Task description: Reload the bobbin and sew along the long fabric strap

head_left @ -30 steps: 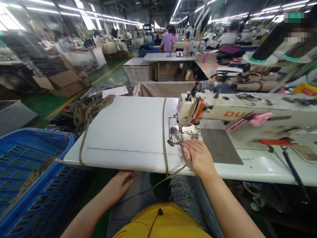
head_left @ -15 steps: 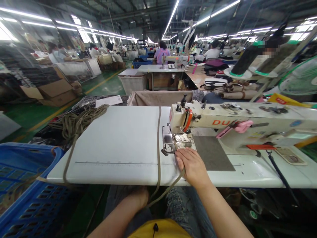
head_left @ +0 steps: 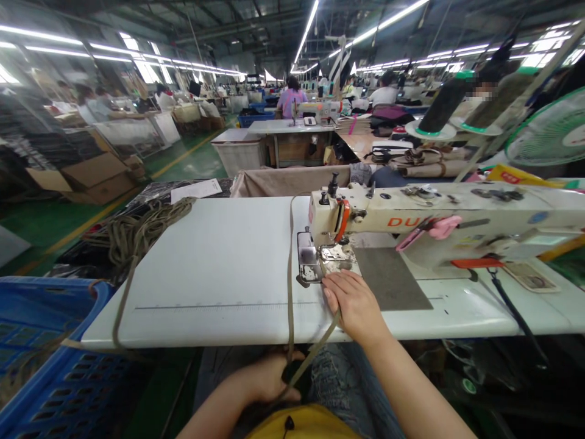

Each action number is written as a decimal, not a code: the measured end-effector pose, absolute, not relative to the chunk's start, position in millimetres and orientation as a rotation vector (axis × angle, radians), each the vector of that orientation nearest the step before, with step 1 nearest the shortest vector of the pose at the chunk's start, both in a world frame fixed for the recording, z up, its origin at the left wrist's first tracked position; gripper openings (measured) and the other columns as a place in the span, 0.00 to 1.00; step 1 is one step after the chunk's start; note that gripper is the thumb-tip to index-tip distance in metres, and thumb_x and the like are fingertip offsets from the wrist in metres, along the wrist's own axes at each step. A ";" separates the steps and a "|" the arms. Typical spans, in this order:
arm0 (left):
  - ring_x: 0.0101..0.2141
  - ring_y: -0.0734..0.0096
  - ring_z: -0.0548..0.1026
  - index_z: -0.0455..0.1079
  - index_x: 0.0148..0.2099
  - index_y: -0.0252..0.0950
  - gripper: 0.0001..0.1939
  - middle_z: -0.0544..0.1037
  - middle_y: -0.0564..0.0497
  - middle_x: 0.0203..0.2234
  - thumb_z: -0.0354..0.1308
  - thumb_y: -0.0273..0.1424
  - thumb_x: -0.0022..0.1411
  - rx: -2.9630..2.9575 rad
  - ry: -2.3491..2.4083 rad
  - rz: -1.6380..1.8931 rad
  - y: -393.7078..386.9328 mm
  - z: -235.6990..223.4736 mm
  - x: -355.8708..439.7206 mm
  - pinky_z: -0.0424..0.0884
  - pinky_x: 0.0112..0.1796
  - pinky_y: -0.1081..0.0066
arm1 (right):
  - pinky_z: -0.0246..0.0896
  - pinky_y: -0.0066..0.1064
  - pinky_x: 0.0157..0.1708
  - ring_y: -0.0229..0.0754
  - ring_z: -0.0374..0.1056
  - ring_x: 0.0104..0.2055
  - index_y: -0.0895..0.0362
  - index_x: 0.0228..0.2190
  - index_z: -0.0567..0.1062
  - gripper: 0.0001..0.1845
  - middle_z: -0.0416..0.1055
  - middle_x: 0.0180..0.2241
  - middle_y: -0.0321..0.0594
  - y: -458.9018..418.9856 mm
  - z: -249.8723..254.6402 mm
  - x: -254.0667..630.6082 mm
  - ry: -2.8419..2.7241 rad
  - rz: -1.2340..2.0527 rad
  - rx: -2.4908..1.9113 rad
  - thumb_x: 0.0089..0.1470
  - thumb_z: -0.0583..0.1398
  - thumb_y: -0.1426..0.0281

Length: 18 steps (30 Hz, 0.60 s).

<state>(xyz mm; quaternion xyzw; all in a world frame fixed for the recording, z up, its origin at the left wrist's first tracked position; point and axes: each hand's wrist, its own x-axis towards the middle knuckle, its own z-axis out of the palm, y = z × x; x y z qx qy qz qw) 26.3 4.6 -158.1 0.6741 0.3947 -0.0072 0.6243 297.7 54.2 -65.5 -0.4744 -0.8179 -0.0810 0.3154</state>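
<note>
A narrow olive-brown strap [head_left: 289, 274] runs down across the white sewing table and over its front edge. My right hand [head_left: 354, 302] lies in front of the presser foot of a sewing machine [head_left: 365, 213]. Its fingers press together on the strap at the metal needle plate [head_left: 338, 257], and a length hangs from under the palm towards my lap. Below the table edge, my left hand [head_left: 269, 375] curls around the hanging strap beside my thigh. Thumb and fingers show only in part, with a dark patch between them that I cannot make out.
A heap of strap [head_left: 146, 228] lies left of the table, one strand crossing its corner. A blue plastic basket [head_left: 50, 366] stands at the left. Pink-handled snips [head_left: 432, 231] rest on the machine. Behind are thread cones [head_left: 441, 107], a fan [head_left: 548, 134] and people at other machines.
My left hand has shifted right and slightly down under the table edge, and the hanging strap now runs closer to it. My right hand keeps its place at the machine. The view has turned slightly.
</note>
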 end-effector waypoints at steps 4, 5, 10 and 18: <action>0.60 0.51 0.71 0.78 0.56 0.37 0.30 0.76 0.43 0.59 0.55 0.56 0.69 1.337 0.747 0.232 6.5 -154.7 29.0 0.62 0.65 0.56 | 0.66 0.49 0.62 0.49 0.76 0.51 0.56 0.48 0.81 0.17 0.81 0.49 0.45 53.9 -65.4 297.7 -2.146 -0.202 -1.255 0.72 0.54 0.67; 0.59 0.50 0.73 0.80 0.51 0.36 0.31 0.78 0.43 0.56 0.54 0.57 0.68 1.371 0.744 0.176 6.4 -156.8 27.9 0.63 0.64 0.56 | 0.67 0.49 0.61 0.49 0.76 0.51 0.56 0.48 0.81 0.16 0.81 0.49 0.45 53.9 -65.3 297.6 -2.145 -0.202 -1.258 0.72 0.54 0.67; 0.57 0.43 0.73 0.75 0.61 0.41 0.40 0.78 0.43 0.57 0.74 0.52 0.49 1.478 0.955 -0.036 1.7 -171.5 22.3 0.66 0.61 0.50 | 0.66 0.48 0.62 0.49 0.76 0.51 0.57 0.47 0.81 0.16 0.81 0.48 0.45 54.0 -66.3 298.0 -2.147 -0.215 -1.255 0.71 0.55 0.68; 0.46 0.48 0.78 0.82 0.41 0.41 0.24 0.83 0.47 0.41 0.72 0.54 0.51 1.494 0.889 -0.122 5.5 -172.2 23.5 0.71 0.54 0.55 | 0.65 0.48 0.62 0.49 0.75 0.52 0.56 0.48 0.81 0.15 0.81 0.49 0.45 52.8 -66.0 298.1 -2.147 -0.197 -1.275 0.71 0.55 0.68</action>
